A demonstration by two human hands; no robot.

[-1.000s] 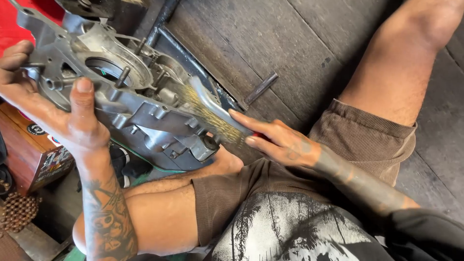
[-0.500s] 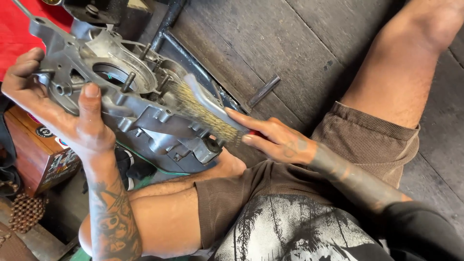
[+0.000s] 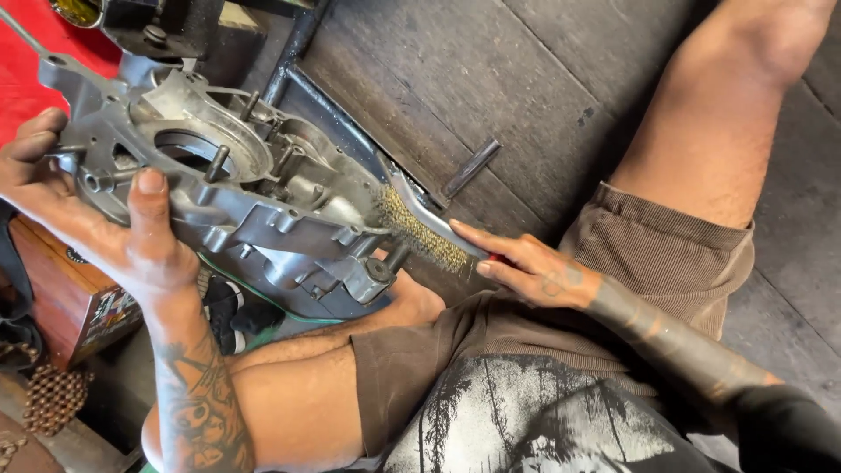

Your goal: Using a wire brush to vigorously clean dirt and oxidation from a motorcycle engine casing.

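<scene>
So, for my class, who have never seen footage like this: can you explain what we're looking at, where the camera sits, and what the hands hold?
The camera is worn on a seated person's head and looks down at their lap and bare hands. The left hand grips a grey cast-metal engine casing, propped over the knee. The right hand holds a wire brush, its brassy bristles against the casing's edge. Below lies a dark wooden floor, with a wooden box at the left.
</scene>
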